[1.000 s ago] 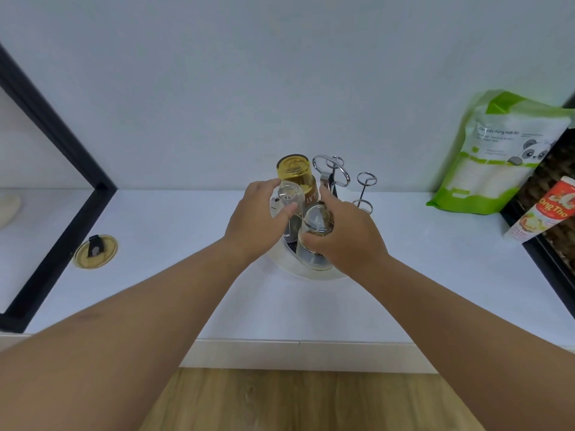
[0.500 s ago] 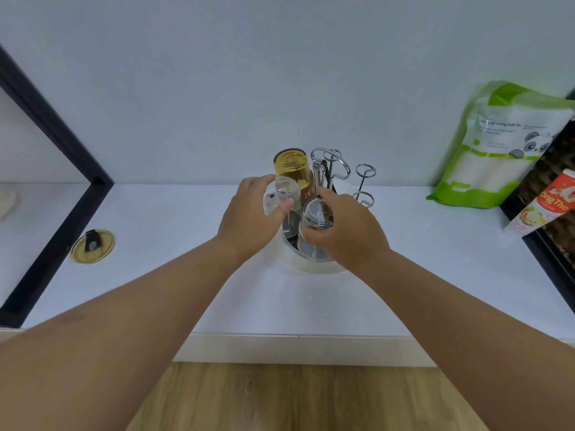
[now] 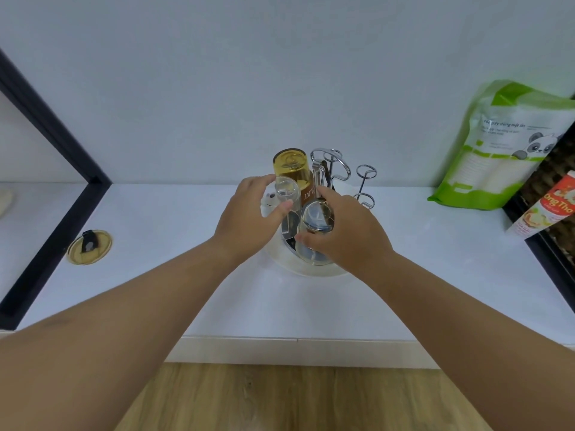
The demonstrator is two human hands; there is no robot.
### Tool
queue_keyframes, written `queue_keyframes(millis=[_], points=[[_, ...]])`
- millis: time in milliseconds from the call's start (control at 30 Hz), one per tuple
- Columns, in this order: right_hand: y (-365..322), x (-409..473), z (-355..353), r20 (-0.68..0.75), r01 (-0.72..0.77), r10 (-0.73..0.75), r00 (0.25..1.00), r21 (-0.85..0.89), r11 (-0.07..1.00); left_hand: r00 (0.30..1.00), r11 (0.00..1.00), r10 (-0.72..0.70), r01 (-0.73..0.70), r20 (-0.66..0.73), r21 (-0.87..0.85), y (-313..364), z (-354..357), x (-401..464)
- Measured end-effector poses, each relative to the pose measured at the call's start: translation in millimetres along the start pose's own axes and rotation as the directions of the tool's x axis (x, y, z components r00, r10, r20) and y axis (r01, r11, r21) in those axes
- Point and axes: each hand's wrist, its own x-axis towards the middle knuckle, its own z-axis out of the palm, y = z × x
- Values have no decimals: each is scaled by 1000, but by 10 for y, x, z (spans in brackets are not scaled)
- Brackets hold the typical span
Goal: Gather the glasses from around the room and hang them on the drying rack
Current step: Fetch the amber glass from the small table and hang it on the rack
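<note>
**Two glasses at the rack**

I see my left hand (image 3: 249, 216) with its grip curled round a small clear glass (image 3: 287, 194), and my right hand (image 3: 345, 234) gripping another upturned glass (image 3: 314, 231), both over the drying rack (image 3: 329, 169) on the table (image 3: 186, 244), beside an amber glass (image 3: 292, 169) already hung.

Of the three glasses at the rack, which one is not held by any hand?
The amber glass, upside down at the back of the rack. The two clear glasses are each gripped: one by the left hand, one by the right hand.

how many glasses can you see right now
3: an amber glass upside down at the back of the rack, a clear glass in the left hand, another clear one in the right hand.
</note>
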Motion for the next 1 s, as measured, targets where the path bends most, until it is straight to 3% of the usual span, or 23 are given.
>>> queue_keyframes(millis=[400,567,733,867,1000], points=[[138,5,-182,9,4,-4,1000,-39,999,999,999,-29,29,-24,-27,-65,-254,364],[231,26,-299,62,-5,11,998,-90,996,997,1000,9,-9,79,9,-47,-312,470],[350,49,-421,106,-22,36,994,-133,991,957,993,12,23,289,-117,-141,-407,451],[413,96,-508,128,-46,67,989,-160,986,944,996,75,-86,321,20,-192,-390,425],[467,104,-533,117,-61,83,990,-181,982,943,988,145,-156,300,15,-170,-254,372]])
